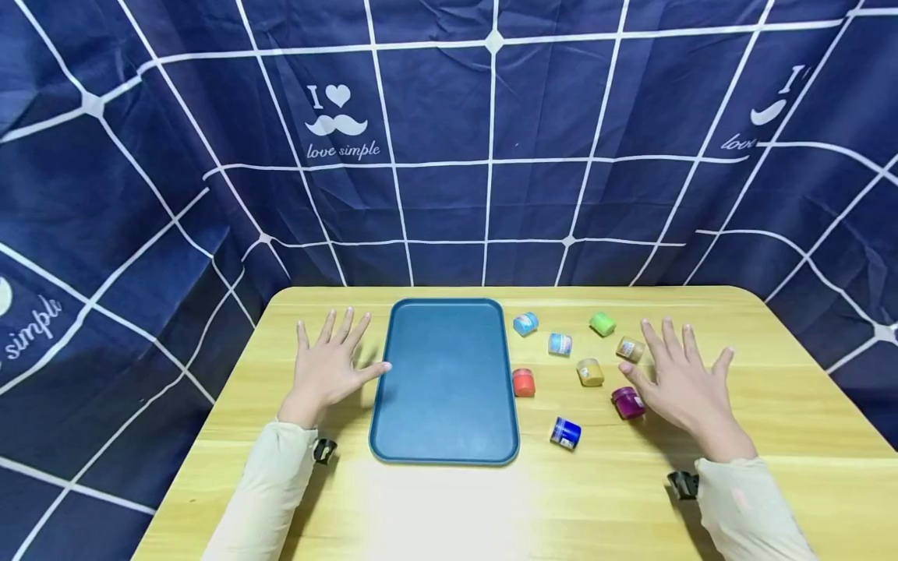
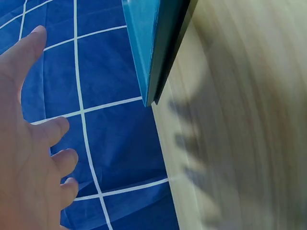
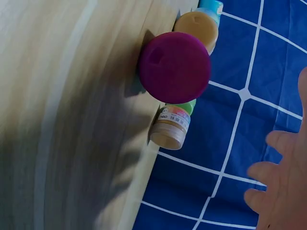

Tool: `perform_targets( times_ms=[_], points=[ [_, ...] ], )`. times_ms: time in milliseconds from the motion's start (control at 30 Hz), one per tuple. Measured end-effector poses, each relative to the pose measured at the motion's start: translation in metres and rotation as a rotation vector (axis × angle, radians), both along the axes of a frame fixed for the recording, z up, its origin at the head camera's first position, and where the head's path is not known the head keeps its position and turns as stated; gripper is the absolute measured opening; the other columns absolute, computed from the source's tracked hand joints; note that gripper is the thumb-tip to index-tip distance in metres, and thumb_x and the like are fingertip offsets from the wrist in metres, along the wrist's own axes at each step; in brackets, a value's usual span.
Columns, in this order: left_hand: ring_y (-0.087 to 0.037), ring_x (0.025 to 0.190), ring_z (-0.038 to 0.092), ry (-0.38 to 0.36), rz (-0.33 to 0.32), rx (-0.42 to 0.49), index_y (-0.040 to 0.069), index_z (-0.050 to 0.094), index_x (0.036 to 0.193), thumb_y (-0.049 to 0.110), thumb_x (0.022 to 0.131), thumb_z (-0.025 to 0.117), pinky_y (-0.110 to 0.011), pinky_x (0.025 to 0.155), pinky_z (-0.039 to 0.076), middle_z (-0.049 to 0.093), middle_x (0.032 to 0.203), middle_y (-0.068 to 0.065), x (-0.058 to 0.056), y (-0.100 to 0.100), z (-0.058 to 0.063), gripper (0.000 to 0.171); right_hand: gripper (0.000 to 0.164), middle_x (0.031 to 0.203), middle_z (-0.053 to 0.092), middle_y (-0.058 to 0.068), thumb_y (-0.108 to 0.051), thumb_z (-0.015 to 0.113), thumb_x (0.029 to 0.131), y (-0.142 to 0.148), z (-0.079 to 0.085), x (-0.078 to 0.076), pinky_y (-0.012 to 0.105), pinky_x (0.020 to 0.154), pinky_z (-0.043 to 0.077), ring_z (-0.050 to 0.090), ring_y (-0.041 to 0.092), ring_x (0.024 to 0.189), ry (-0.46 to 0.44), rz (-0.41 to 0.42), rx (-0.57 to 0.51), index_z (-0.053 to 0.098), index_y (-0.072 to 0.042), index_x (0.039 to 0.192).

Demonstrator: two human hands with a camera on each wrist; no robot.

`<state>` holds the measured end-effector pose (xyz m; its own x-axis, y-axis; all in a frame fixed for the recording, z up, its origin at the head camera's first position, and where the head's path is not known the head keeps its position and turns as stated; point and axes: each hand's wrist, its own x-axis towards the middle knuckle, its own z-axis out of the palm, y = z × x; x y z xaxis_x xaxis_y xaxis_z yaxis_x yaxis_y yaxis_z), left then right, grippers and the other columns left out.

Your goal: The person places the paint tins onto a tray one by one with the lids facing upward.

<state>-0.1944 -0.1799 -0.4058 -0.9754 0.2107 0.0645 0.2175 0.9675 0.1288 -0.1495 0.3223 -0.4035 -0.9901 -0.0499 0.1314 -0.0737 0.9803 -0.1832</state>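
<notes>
Fingers spread, my left hand (image 1: 328,374) hovers by the left edge of a blue tray (image 1: 445,382), its thumb over the rim. On the right, my right hand (image 1: 684,386) is spread above the table, holding nothing. Nearest to it are a purple paint jar (image 1: 627,403) and a tan jar (image 1: 630,349). Left of these lie a yellow-ochre jar (image 1: 590,372), a green jar (image 1: 602,324), a dark blue jar (image 1: 565,433), a red jar (image 1: 523,382) close against the tray, and two light blue jars, one farther back (image 1: 525,323) and one nearer (image 1: 560,344). The tray holds nothing.
The wooden table (image 1: 449,514) has rounded far corners. Dark blue cloth with white grid lines (image 1: 442,202) hangs behind it and at both sides. A black strap piece sits at the left wrist (image 1: 325,451) and another at the right wrist (image 1: 683,485).
</notes>
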Motion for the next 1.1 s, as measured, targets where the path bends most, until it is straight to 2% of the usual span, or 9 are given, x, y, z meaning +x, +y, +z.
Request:
perform_targets(
  times_ms=[100,200,300,400,500,633,767,967,1100],
  points=[
    [-0.035,0.148,0.019,-0.008,-0.005,0.028,0.025,0.024,0.155,0.079,0.080,0.047,-0.067,0.113,0.000,0.022,0.160,-0.008,0.001,-0.001,-0.001,0.095,0.079,0.155,0.016,0.032,-0.061,0.036,0.096,-0.001,0.002,0.001,0.078,0.098,-0.015,0.010,0.053,0.142,0.000,-0.005,-0.004,0.016,-0.013,0.155],
    [-0.037,0.142,0.032,-0.008,-0.013,0.061,0.022,0.032,0.152,0.076,0.079,0.053,-0.064,0.113,0.016,0.031,0.156,-0.011,0.002,-0.001,-0.002,0.093,0.078,0.151,0.024,0.032,-0.061,0.039,0.095,-0.003,0.005,0.002,0.080,0.098,-0.006,0.022,0.055,0.136,-0.012,-0.007,-0.006,0.024,-0.011,0.153],
    [-0.039,0.131,0.047,-0.013,-0.024,0.100,0.020,0.040,0.149,0.072,0.078,0.058,-0.059,0.103,0.036,0.045,0.148,-0.015,0.003,0.000,-0.005,0.089,0.075,0.145,0.034,0.032,-0.060,0.041,0.096,-0.003,0.007,0.004,0.079,0.098,0.005,0.033,0.057,0.125,-0.034,-0.005,0.004,0.031,-0.010,0.150],
    [-0.038,0.122,0.055,-0.051,-0.033,0.151,0.022,0.044,0.146,0.067,0.078,0.063,-0.056,0.088,0.047,0.053,0.140,-0.015,0.002,0.000,-0.008,0.083,0.073,0.136,0.043,0.032,-0.060,0.038,0.097,-0.001,0.009,0.006,0.075,0.095,0.018,0.039,0.060,0.117,-0.075,0.002,0.025,0.038,-0.006,0.146],
    [-0.034,0.119,0.058,-0.118,-0.042,0.214,0.022,0.047,0.144,0.063,0.079,0.066,-0.055,0.083,0.049,0.056,0.137,-0.013,0.000,-0.001,-0.013,0.079,0.074,0.130,0.048,0.033,-0.061,0.035,0.097,0.001,0.010,0.007,0.071,0.089,0.029,0.044,0.059,0.114,-0.138,0.019,0.052,0.044,-0.001,0.140],
    [-0.032,0.116,0.059,-0.211,-0.064,0.332,0.016,0.051,0.141,0.053,0.080,0.071,-0.053,0.089,0.048,0.060,0.131,-0.012,-0.001,-0.004,-0.021,0.073,0.074,0.123,0.056,0.029,-0.062,0.035,0.097,0.002,0.008,0.008,0.068,0.083,0.037,0.052,0.052,0.112,-0.215,0.063,0.088,0.055,0.001,0.131],
    [-0.031,0.116,0.059,-0.291,-0.072,0.449,0.013,0.052,0.139,0.046,0.079,0.075,-0.051,0.096,0.045,0.062,0.128,-0.011,-0.001,-0.006,-0.030,0.072,0.069,0.113,0.063,0.020,-0.062,0.040,0.095,0.003,0.005,0.011,0.063,0.079,0.041,0.059,0.043,0.106,-0.242,0.093,0.102,0.064,-0.002,0.121],
    [-0.031,0.115,0.057,-0.314,-0.083,0.533,0.011,0.050,0.140,0.043,0.079,0.076,-0.052,0.097,0.043,0.060,0.128,-0.013,-0.002,-0.009,-0.038,0.074,0.066,0.109,0.063,0.015,-0.062,0.047,0.093,0.005,0.001,0.010,0.056,0.073,0.045,0.062,0.038,0.100,-0.234,0.110,0.089,0.067,-0.003,0.114],
    [-0.030,0.113,0.055,-0.354,-0.090,0.589,0.008,0.050,0.140,0.038,0.080,0.078,-0.050,0.097,0.043,0.058,0.128,-0.016,-0.002,-0.013,-0.043,0.073,0.058,0.104,0.064,0.011,-0.059,0.053,0.091,0.006,-0.005,0.009,0.053,0.070,0.046,0.064,0.034,0.094,-0.231,0.121,0.093,0.069,-0.005,0.108]
  ],
)
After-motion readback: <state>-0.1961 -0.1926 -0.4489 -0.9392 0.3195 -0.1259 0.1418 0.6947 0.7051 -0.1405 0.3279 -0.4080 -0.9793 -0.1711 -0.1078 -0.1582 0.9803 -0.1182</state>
